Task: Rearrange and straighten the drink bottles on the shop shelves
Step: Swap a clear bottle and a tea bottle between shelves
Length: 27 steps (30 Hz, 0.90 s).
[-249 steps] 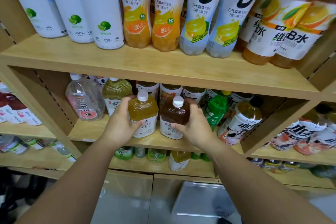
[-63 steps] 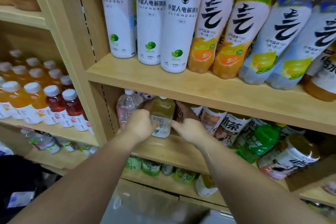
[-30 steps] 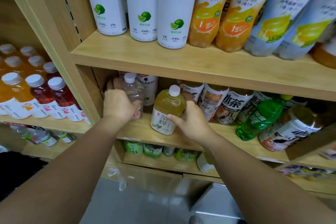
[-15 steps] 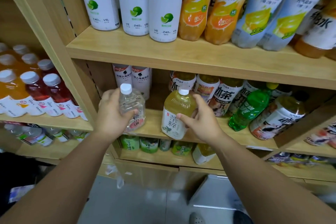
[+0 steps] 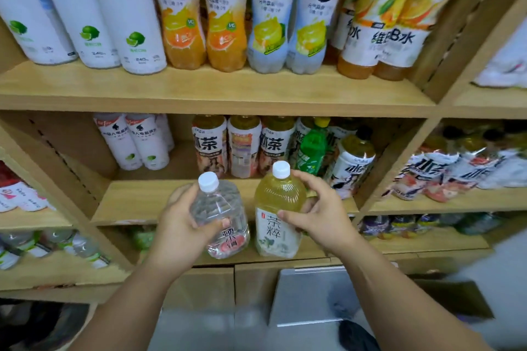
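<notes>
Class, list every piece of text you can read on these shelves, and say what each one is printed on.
"茶粹": yellow tea bottle, in the right hand.
"小": clear bottle, in the left hand; its other characters are partly covered.
"维B水": orange bottles, top shelf.
"240": white lime bottle, top shelf.
"VC": orange-labelled bottle, top shelf.
"茶": back-row bottles, middle shelf.
Smaller print is too blurred to read.

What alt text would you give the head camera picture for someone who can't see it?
A person's left-hand grip holds a clear plastic bottle with a white cap, and the right-hand grip holds a yellow tea bottle. Both are in front of wooden shop shelves crowded with drink bottles.
</notes>
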Motion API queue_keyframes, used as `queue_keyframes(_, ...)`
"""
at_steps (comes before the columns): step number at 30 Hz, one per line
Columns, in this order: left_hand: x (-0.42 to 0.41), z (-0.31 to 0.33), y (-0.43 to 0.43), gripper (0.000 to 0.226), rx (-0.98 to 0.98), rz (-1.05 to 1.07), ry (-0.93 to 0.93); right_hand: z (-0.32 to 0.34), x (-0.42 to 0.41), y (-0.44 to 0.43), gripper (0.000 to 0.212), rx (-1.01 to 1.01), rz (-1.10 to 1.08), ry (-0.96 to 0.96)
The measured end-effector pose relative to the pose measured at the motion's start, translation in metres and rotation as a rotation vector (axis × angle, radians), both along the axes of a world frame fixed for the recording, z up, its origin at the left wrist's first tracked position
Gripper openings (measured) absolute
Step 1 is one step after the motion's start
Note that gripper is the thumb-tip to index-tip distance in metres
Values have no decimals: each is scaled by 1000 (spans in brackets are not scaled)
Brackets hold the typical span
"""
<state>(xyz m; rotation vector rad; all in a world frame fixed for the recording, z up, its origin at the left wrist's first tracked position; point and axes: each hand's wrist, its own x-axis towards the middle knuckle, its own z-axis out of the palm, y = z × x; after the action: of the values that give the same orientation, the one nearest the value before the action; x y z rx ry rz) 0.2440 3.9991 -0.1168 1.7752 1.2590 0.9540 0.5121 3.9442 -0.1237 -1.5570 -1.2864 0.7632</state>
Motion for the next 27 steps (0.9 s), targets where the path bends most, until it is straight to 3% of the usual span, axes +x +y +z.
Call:
queue_keyframes(11, 193, 14, -91, 68, -10, -19, -15, 3, 197, -126, 76, 119, -68, 84)
queue_keyframes(15, 259, 33, -119, 77, -34, -64, -44, 18, 274, -168, 81, 113, -106, 79)
queue_keyframes(27, 388, 167, -147, 67, 211, -235, -102, 123, 402, -200, 80, 324, -272, 65)
